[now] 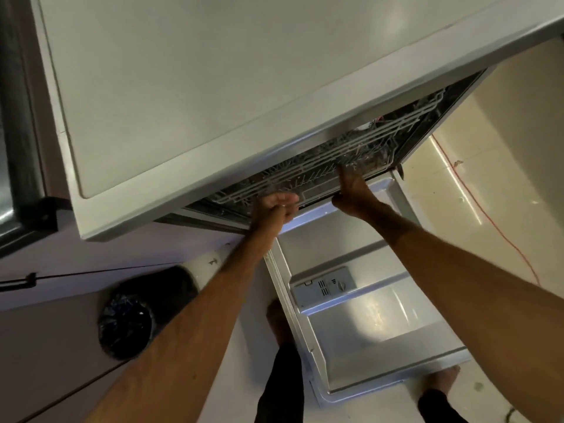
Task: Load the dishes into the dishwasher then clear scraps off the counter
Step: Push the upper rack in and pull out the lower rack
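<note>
The wire rack is sitting pushed back in its tub, just under the table edge and above the dropped dishwasher door. I'm judging it light but springy: thin coated wire, stiffest along the front rail and probably rolling on side runners, so a lopsided pull could be jamming it. That front rail is where I'm taking hold, one grip on each side of the middle. It's looking pale grey, long bars crossed by short tines, and I'm not making out any dishes for certain. My left hand is curling its fingers round the rail. My right hand is reaching up against it with fingertips lost among the wires, so I cannot tell whether that grip is closed. Outward: a detergent dispenser is showing on the door, a black-lined bin is standing left, and a red cord is trailing over the floor.
</note>
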A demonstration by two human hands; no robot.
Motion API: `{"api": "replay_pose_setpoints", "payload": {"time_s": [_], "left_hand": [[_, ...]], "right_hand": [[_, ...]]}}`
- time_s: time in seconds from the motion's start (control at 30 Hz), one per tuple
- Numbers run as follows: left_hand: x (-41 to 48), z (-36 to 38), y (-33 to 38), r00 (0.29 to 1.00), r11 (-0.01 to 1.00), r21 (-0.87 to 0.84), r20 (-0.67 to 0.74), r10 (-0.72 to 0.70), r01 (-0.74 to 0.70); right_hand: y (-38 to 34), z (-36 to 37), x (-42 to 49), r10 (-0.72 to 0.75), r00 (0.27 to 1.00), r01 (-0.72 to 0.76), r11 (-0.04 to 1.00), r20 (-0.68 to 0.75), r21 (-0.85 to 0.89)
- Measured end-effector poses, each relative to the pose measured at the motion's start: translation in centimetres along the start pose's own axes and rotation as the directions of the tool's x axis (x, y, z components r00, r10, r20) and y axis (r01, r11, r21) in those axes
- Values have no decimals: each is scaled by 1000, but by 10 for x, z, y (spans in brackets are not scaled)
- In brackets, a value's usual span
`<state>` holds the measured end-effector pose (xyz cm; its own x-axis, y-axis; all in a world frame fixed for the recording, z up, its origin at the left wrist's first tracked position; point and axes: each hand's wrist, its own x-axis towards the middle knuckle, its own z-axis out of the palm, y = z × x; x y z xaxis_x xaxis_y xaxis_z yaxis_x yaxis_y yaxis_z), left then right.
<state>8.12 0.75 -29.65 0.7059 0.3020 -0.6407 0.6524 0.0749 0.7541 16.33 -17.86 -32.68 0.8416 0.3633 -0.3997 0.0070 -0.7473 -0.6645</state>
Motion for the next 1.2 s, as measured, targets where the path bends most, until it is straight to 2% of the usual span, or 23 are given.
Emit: {"api": "replay_pose_setpoints", "payload": {"time_s": [0.07, 0.13, 0.2, 0.27, 0.37, 0.47, 0.6, 0.7, 0.83, 0.9, 0.97, 1.0, 1.07, 1.13, 1.2], "left_hand": [[9, -5, -16, 1000, 966, 258, 18, 3, -8], [16, -12, -31, 999, 899, 438, 33, 6, -20], [17, -18, -41, 999, 864, 503, 35, 8, -24], [17, -17, -44, 999, 826, 562, 43, 8, -31], [12, -3, -45, 999, 755, 655, 49, -3, -29], [6, 25, -54, 996, 677, 735, 82, -29, -41], [-25, 76, -85, 968, 552, 824, 225, -109, -129], [-57, 111, -130, 921, 415, 875, 347, -179, -249], [-116, 141, -177, 885, 437, 858, 400, -240, -269], [-146, 150, -201, 906, 464, 844, 386, -174, -270], [-172, 155, -217, 899, 454, 856, 377, -222, -247], [-184, 158, -222, 890, 425, 871, 376, -257, -245], [-205, 163, -234, 856, 386, 887, 392, -337, -254], [-229, 168, -245, 830, 358, 894, 405, -382, -271], [-247, 171, -257, 823, 367, 888, 417, -386, -278]], "right_hand": [[3, 17, 27, -34, 993, 68, 949, 116, -307], [11, 37, 48, 10, 977, 116, 811, 212, -574], [21, 57, 55, 112, 953, 137, 673, 283, -727], [30, 70, 50, 131, 951, 140, 625, 280, -768], [41, 65, 40, 51, 972, 141, 653, 229, -745], [48, 56, 21, 43, 965, 162, 675, 258, -719], [76, 70, -35, 65, 959, 122, 786, 276, -606], [110, 81, -86, -60, 970, 171, 856, 235, -488], [159, 92, -154, -97, 952, 204, 909, 291, -363], [188, 103, -190, -213, 958, 258, 931, 191, -259], [210, 110, -224, -235, 960, 262, 946, 150, -191], [216, 113, -241, -230, 963, 257, 942, 140, -218], [223, 113, -278, -127, 972, 173, 955, 196, -242], [242, 123, -312, -193, 963, 232, 949, 186, -215], [247, 120, -332, -121, 958, 177, 962, 259, -207]]}}
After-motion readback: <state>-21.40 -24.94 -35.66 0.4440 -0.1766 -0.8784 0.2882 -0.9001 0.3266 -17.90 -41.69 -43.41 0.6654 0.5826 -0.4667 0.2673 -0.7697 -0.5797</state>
